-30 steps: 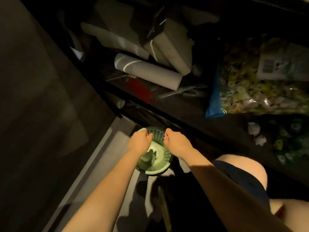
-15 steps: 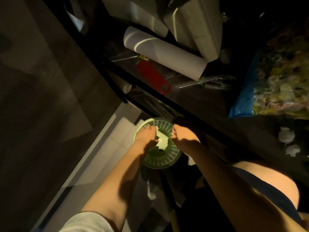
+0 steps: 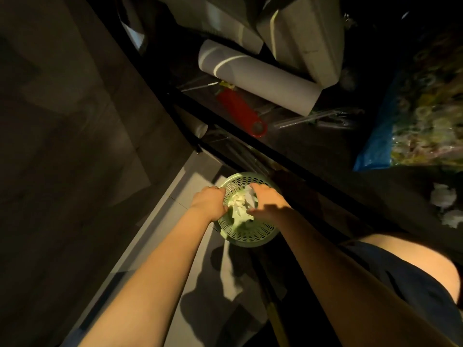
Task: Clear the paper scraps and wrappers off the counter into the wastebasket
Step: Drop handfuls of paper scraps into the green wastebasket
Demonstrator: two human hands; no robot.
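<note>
Paper scraps [image 3: 240, 206], white and crumpled, lie inside the green wastebasket [image 3: 246, 232], a round one with many small holes in its wall. It stands on the floor [image 3: 175, 196], just below the front edge of the dark worktop [image 3: 333, 156] and close to the person's knee [image 3: 413, 249].

Both hands are at the basket's mouth. The left hand [image 3: 210, 204] is on the left side of the rim, with its fingers [image 3: 220, 190] curled over the rim and gripping it. The right hand [image 3: 268, 204] is above the opening and partly in shadow. Its thumb [image 3: 250, 210] points toward the paper and its other fingers go down into the basket, touching the scraps or very near them. Whether these fingers pinch the paper or are spread, I cannot tell.

On the worktop, near the front edge at the right side, lie two more crumpled white pieces [image 3: 443, 197], well apart from the basket. Further back on the worktop there is a blue bag [image 3: 375, 144] full of small colourful wrappers. Toward the left end lie a grey paper roll [image 3: 258, 76] on its side and, just beside it, a red tool [image 3: 236, 106] with a ring at one end. Grey boxes [image 3: 305, 33] are behind the roll, one leaning over its right end.
</note>
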